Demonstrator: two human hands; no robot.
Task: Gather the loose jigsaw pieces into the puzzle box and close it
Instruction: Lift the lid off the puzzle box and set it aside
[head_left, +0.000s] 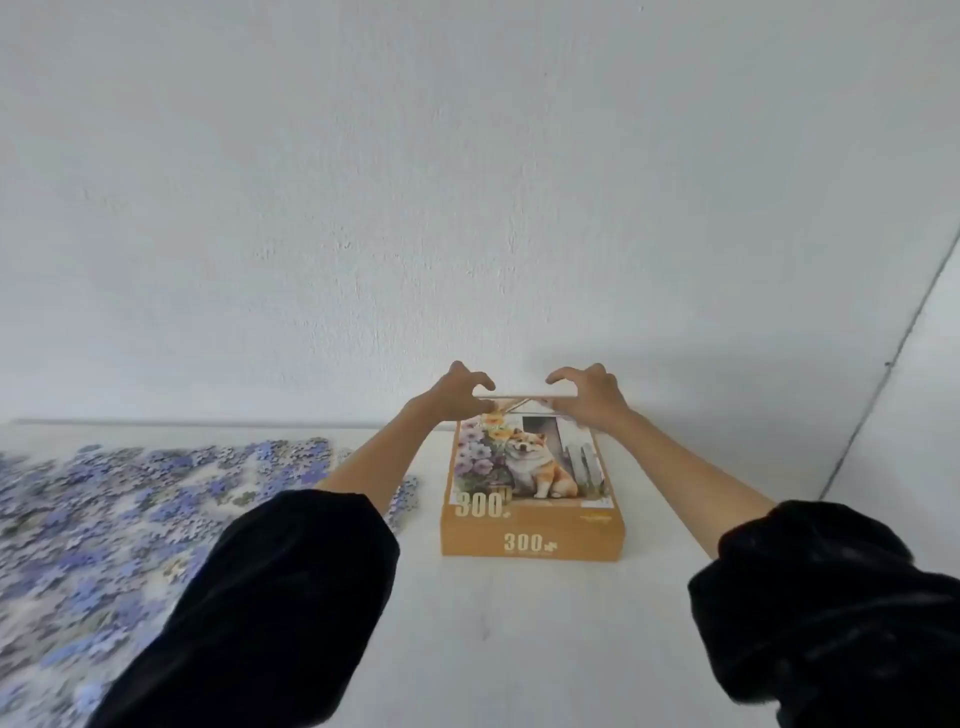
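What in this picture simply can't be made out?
All in the head view:
- Inside of the puzzle box: hidden by its printed top, so any pieces inside are unknown.
- The box's far end: covered by the left hand and right hand; whether they grip it is unclear.
- Loose jigsaw pieces: blurred, cut off by the left edge, partly behind the left sleeve; uncountable.
- Small print on the box: too small.

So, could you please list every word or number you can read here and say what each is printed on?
"300": on the lid of the puzzle box, at its near left corner.
"300": on the near side wall of the same box.
Small print at the lid's near right corner and under the side "300": too blurred to read.
Jigsaw pieces: no readable text.
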